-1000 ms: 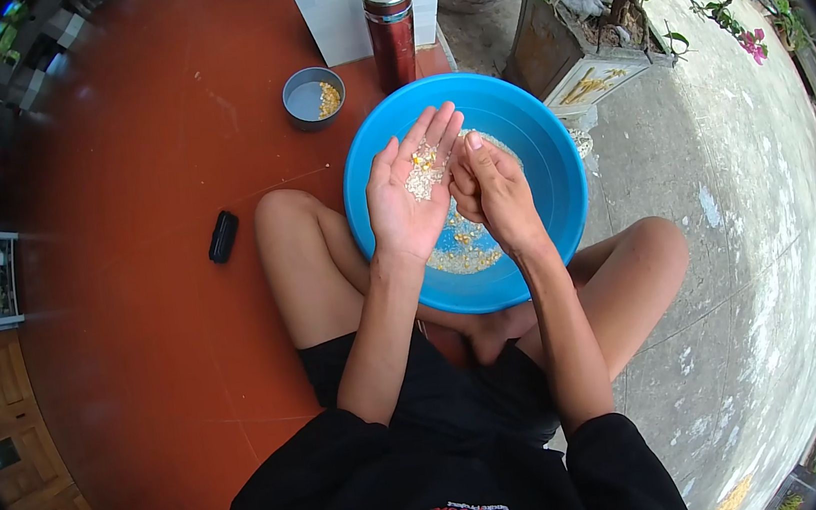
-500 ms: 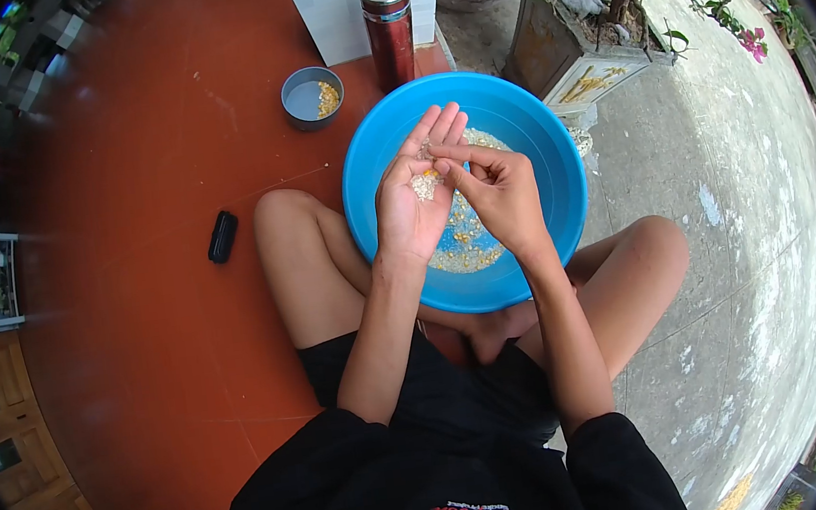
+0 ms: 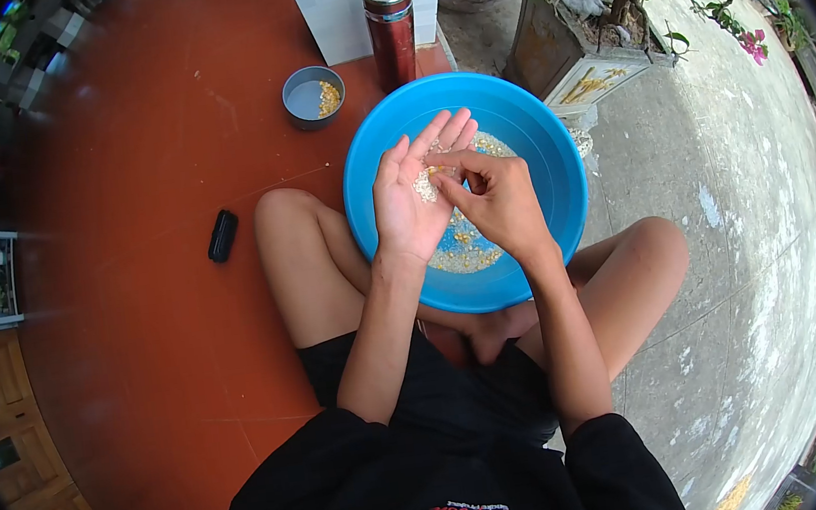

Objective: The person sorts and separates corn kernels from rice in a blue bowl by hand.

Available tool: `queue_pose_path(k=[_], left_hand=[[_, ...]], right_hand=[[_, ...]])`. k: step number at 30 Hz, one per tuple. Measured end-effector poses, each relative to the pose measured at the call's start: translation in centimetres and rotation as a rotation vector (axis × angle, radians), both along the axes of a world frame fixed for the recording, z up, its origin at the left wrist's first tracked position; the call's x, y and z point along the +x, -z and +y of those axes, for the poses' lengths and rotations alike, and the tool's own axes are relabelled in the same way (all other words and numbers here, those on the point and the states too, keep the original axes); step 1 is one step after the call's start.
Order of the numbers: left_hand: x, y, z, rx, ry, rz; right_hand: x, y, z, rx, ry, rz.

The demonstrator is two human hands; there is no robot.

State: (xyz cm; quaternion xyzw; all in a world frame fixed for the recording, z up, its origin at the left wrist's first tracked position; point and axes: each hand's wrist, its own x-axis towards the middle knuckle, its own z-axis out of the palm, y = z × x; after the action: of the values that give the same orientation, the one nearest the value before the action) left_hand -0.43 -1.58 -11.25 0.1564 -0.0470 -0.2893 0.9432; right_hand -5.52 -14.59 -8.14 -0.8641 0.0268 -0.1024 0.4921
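Observation:
My left hand [image 3: 407,207] is palm up over a blue basin [image 3: 359,200], fingers stretched and slightly apart. It carries a small heap of pale grains [image 3: 425,189] that look like rice. From the right, my right hand [image 3: 501,206] reaches over that palm, thumb and forefinger pinched at a yellow corn kernel [image 3: 436,172]; the fingers partly cover the kernel. Below both hands, a mix of pale grains and yellow kernels [image 3: 467,256] lies spread on the basin floor. Part of this mix is hidden by the hands.
A small grey bowl [image 3: 293,103] with yellow kernels stands left of the basin on the red tiled floor [image 3: 144,235]. Behind the basin are a red thermos [image 3: 393,47] and a planter [image 3: 570,45]. A black case [image 3: 223,236] lies at the left. My crossed legs flank the basin.
The thumb of my left hand has swung outward and its fingers have shifted slightly right. My right fingertips have moved slightly down, still over the left palm.

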Motion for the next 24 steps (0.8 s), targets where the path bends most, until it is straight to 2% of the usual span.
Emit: queue_pose_path(k=[9, 21, 24], left_hand=[[-0.04, -0.17, -0.16, 0.001, 0.015, 0.006], [0.04, 0.12, -0.07, 0.02, 0.014, 0.008], [0.0, -0.01, -0.04, -0.001, 0.007, 0.021]], right_hand=[[0.05, 0.13, 0.07, 0.038, -0.005, 0.012], [0.05, 0.19, -0.03, -0.075, -0.037, -0.032], [0.05, 0.16, 0.16, -0.02, -0.027, -0.029]])
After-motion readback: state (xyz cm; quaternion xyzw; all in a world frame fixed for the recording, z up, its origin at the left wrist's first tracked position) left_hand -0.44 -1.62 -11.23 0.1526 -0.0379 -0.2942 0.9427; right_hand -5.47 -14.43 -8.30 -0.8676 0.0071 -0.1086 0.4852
